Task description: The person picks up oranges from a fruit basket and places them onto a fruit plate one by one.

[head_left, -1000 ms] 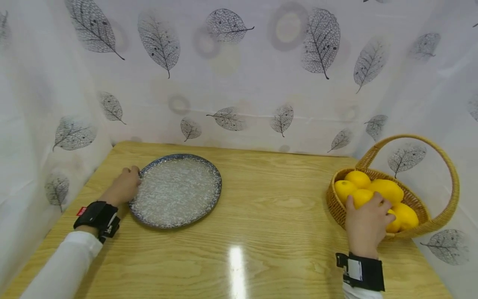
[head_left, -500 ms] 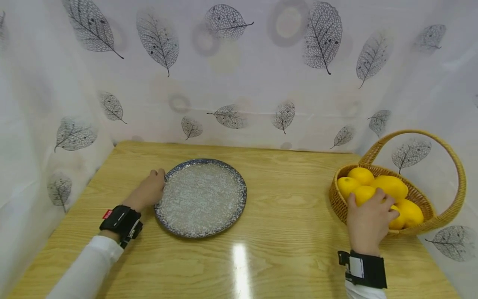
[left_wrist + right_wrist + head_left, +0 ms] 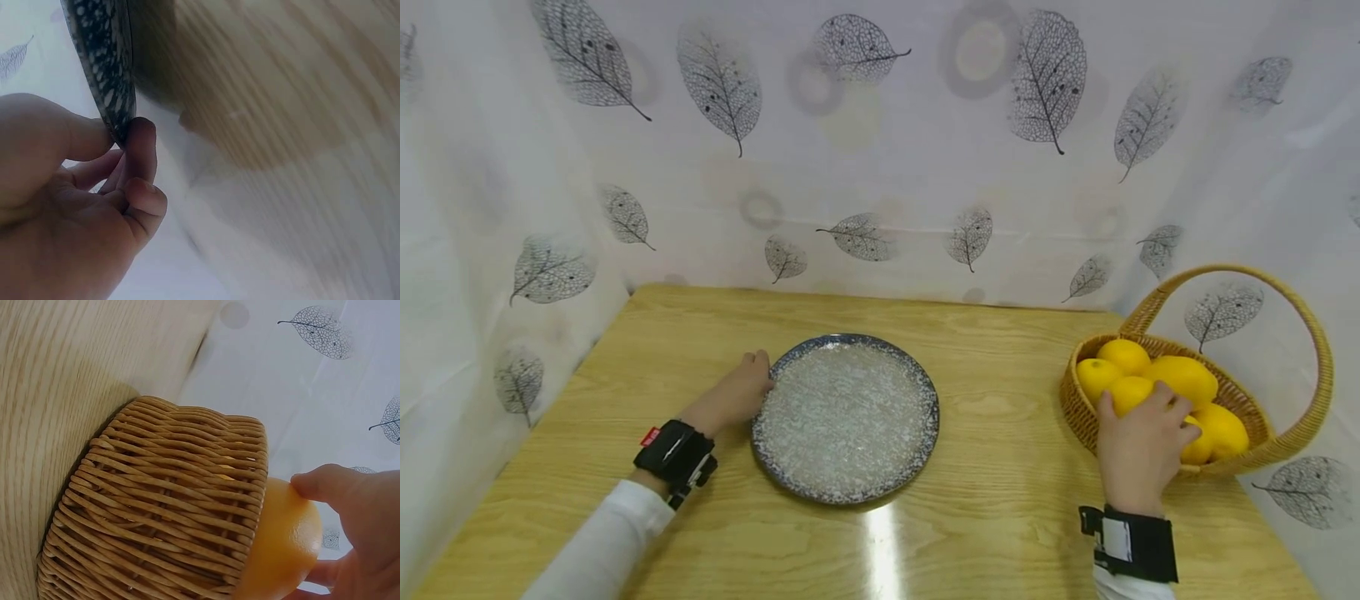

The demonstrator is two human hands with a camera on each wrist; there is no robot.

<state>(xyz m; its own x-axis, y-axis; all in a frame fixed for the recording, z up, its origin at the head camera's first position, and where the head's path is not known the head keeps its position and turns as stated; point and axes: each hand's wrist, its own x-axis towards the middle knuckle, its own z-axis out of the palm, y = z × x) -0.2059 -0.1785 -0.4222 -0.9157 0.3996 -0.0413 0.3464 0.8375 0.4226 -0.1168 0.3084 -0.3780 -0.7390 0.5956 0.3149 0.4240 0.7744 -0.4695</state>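
A round speckled grey plate (image 3: 850,425) with a dark blue rim is in the middle of the head view. My left hand (image 3: 737,392) pinches its left edge. In the left wrist view, the thumb lies on one side of the plate's rim (image 3: 103,62) and the fingers on the other. At the right, my right hand (image 3: 1138,454) reaches over a wicker basket (image 3: 1077,421) and grips a lemon (image 3: 1129,395) from above. The right wrist view shows the thumb and fingers on either side of that lemon (image 3: 284,537), which sits partly below the basket's rim.
Several other lemons (image 3: 1183,379) lie in the basket, whose tall arched handle (image 3: 1311,342) rises on the right. A wooden table (image 3: 1000,375) carries everything. White leaf-printed cloth (image 3: 895,167) hangs behind and along both sides.
My left hand has carried the plate rightward and a little nearer, from the table's left side to the middle. My right hand has stayed on the lemon in the basket.
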